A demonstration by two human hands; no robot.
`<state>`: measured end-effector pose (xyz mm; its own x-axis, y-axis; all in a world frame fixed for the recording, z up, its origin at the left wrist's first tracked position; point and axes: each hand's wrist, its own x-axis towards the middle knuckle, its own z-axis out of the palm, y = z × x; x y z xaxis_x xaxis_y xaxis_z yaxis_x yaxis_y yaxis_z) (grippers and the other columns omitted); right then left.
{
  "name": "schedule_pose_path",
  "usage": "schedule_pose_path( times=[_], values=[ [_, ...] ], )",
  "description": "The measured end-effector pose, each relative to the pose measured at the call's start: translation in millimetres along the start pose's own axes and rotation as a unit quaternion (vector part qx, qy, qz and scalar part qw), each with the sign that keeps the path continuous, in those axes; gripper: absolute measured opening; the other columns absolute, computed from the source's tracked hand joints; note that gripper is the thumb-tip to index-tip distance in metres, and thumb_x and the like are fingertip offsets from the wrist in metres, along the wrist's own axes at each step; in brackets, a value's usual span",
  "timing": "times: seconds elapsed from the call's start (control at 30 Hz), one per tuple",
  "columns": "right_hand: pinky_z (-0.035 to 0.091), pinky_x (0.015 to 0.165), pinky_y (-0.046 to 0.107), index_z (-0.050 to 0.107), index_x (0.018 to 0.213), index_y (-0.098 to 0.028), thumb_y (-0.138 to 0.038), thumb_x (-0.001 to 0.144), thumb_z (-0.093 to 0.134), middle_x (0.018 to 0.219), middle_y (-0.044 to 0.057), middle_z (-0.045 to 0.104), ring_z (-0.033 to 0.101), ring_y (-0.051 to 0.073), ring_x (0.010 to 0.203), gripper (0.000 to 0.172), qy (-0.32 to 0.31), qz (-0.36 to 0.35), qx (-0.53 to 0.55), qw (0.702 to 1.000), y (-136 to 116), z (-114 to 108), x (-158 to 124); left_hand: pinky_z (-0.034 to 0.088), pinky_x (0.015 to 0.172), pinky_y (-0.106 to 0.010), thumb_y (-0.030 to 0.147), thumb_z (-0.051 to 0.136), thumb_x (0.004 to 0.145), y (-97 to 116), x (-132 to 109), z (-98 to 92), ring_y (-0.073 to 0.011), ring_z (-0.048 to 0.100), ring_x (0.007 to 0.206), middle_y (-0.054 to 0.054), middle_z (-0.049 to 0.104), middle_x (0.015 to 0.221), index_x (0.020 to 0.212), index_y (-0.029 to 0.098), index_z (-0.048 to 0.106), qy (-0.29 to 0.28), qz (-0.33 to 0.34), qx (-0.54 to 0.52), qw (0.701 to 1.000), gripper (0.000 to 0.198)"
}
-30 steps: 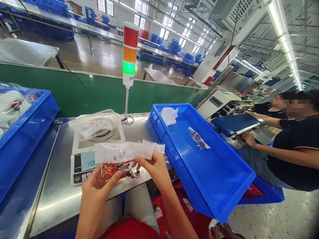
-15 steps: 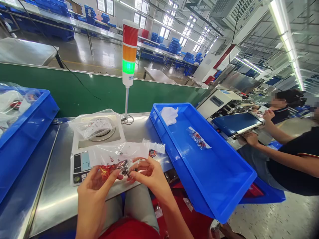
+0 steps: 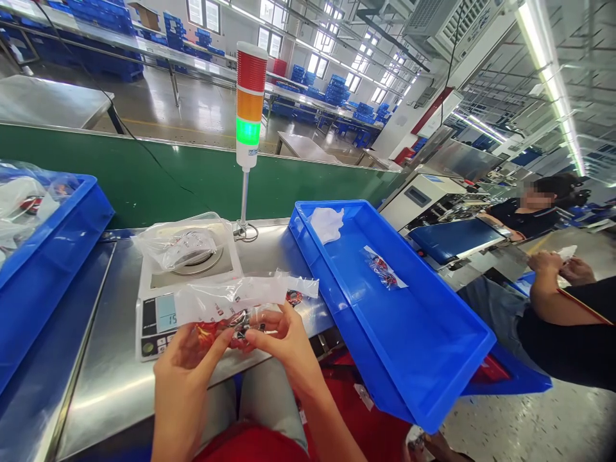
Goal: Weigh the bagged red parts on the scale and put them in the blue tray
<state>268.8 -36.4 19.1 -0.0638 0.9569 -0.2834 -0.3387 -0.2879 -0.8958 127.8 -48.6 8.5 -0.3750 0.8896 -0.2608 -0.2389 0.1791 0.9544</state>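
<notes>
A clear plastic bag [image 3: 226, 292] with printed marks is stretched between my two hands, in front of the weighing scale [image 3: 147, 333]. Red, yellow and black small parts show through its lower side; their exact kind is hard to make out. My left hand [image 3: 190, 359] pinches the bag's lower left part. On the right part, my right hand [image 3: 283, 337] grips it between thumb and fingers. Another clear bag [image 3: 180, 249] with a white printed piece in it lies on the scale's round pan. Behind my right fingers, a small bag [image 3: 304, 285] with a red and black part rests on the metal bench.
A blue bin [image 3: 409, 346] at right holds a bag of red parts [image 3: 385, 268] and a white scrap [image 3: 327, 223]. Another blue bin [image 3: 52, 237] with bagged parts stands left. A signal tower [image 3: 248, 109] rises behind the scale. Co-workers sit at right near a conveyor [image 3: 457, 239].
My hands have shifted slightly, still holding the bag. More of the scale's display shows, with digits visible. At right, the nearer co-worker's hands have moved away from the conveyor, holding something white.
</notes>
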Motion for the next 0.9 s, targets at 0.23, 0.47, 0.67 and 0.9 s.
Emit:
schedule_pose_path(
  times=[0.23,0.47,0.67,0.9],
  values=[
    [0.062,0.059,0.026,0.062,0.088,-0.019,-0.031,0.058,0.093,0.075,-0.002,0.071,0.066,0.014,0.063,0.045,0.02,-0.026,0.021,0.999,5,2,4,0.06,0.076,-0.029,0.058,0.091,0.05,3,2,-2.2,-0.0228,0.073,0.081,-0.006,0.078,0.088,0.087,0.018,0.071,-0.036,-0.027,0.019,0.999,0.058],
    [0.062,0.057,0.028,0.063,0.087,-0.019,-0.036,0.058,0.094,0.075,-0.001,0.071,0.065,0.015,0.065,0.046,0.038,-0.037,0.009,0.999,6,-6,6,0.056,0.088,-0.034,0.075,0.086,0.044,4,5,-0.8,-0.0257,0.073,0.09,-0.009,0.079,0.098,0.102,0.015,0.071,-0.009,-0.086,-0.025,0.996,0.085],
    [0.06,0.065,0.028,0.07,0.092,-0.018,-0.046,0.065,0.091,0.087,0.005,0.078,0.072,0.018,0.074,0.044,0.02,-0.035,-0.029,0.999,2,-15,6,0.055,0.086,-0.029,0.073,0.086,0.05,-1,10,-7.0,-0.0216,0.072,0.089,-0.006,0.079,0.097,0.096,0.018,0.073,-0.002,-0.065,-0.014,0.998,0.073],
    [0.06,0.088,0.038,0.079,0.106,-0.02,-0.047,0.065,0.09,0.101,0.008,0.081,0.076,0.027,0.098,0.051,-0.003,-0.05,-0.029,0.998,-1,-12,8,0.06,0.077,-0.029,0.073,0.086,0.046,2,13,-4.2,-0.0226,0.073,0.081,-0.006,0.079,0.086,0.088,0.019,0.075,-0.021,-0.052,0.008,0.998,0.069]
  ],
)
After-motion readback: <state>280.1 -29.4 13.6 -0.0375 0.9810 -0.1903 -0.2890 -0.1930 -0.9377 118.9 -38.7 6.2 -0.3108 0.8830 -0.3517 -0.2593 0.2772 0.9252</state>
